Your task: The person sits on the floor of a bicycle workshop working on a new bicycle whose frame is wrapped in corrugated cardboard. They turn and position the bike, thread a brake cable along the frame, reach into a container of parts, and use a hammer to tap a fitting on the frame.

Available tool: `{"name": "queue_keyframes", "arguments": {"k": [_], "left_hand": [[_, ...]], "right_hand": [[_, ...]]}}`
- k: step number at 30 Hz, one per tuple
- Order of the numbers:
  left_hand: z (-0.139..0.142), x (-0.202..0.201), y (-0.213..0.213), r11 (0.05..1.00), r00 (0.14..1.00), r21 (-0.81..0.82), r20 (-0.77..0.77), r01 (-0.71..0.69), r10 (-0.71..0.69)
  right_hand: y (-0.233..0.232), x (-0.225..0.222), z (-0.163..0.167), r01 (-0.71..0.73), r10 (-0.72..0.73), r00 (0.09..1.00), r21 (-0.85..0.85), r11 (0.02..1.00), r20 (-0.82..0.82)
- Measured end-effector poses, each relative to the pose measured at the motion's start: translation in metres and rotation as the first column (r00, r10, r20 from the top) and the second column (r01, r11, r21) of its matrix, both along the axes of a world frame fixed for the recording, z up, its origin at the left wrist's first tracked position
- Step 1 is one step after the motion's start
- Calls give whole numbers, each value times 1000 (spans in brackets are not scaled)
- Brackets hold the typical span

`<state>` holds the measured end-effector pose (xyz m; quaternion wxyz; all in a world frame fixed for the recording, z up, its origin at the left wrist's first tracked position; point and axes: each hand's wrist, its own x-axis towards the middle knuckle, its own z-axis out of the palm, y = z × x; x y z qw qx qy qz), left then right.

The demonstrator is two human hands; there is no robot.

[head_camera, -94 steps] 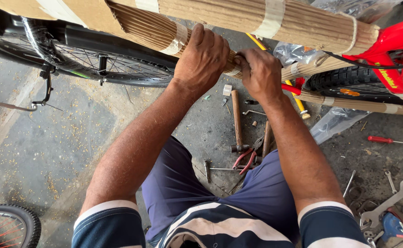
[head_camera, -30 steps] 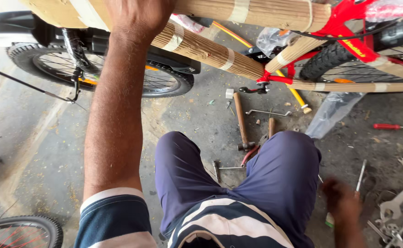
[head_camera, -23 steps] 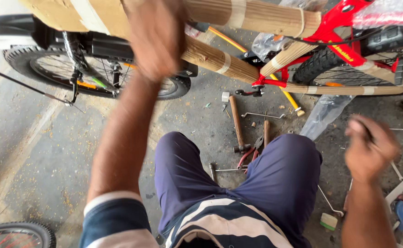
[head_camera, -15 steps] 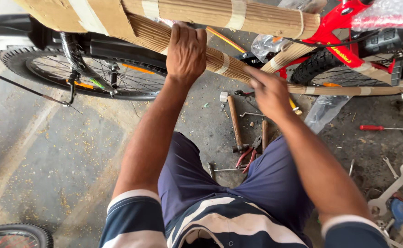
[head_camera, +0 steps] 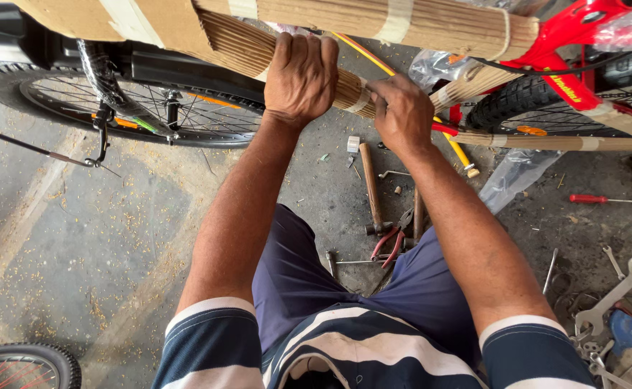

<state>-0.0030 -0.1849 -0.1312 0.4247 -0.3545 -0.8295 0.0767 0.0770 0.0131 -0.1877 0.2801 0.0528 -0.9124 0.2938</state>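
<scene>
Nearest, at 6 o'clock: hammer and red-handled pliers loose on the floor, by the knees; likely trip or kneel hazard.

Farther, at 12 o'clock: left hand clamped over cardboard-wrapped frame tube; right hand pinched shut at tape band, contents not discernible.

Probable risks: sudden tear of wrap, knuckles striking red frame; bicycle tipping under pull.

Slanted cardboard-wrapped bike tube, taped
</scene>
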Motion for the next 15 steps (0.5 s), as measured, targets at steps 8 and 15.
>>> {"name": "queue_keyframes", "arguments": {"k": [8,15], "left_hand": [[-2,-1,2,1000,1000,-7,8,-8,8],[-1,0,1,1000,1000,-6,2,1,-1]], "right_hand": [[11,-11,1,-137,137,990,3,991,30],[5,-6,-9,-156,147,983,-85,984,-110]]}}
